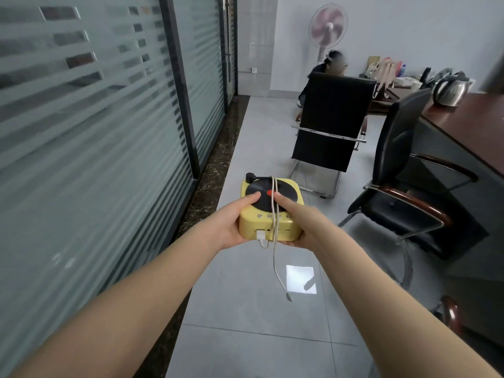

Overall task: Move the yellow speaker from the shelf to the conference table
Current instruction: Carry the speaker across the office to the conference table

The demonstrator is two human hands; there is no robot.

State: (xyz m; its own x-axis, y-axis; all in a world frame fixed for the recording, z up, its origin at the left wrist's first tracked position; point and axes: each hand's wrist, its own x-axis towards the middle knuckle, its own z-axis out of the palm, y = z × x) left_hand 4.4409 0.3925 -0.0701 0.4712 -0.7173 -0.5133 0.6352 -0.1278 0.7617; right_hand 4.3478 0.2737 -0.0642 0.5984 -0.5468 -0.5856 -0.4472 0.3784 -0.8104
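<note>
The yellow speaker [283, 227], shaped like a small record player with a black disc and red centre on top, is held in the air over the floor. My left hand [231, 225] grips its left side, thumb on the disc. My right hand [302, 225] grips its right side and underside, thumb on the disc too. A white cable [276, 257] is plugged into the front, loops over the top and dangles toward the floor. The dark brown conference table [474, 126] runs along the right edge.
Two black office chairs [330, 126] [403, 186] stand between me and the table. A kettle [450, 91] sits on the table's far end. A person sits beyond the far chair beside a standing fan [327, 25]. A frosted glass wall [95, 132] lines the left; grey tile floor lies ahead.
</note>
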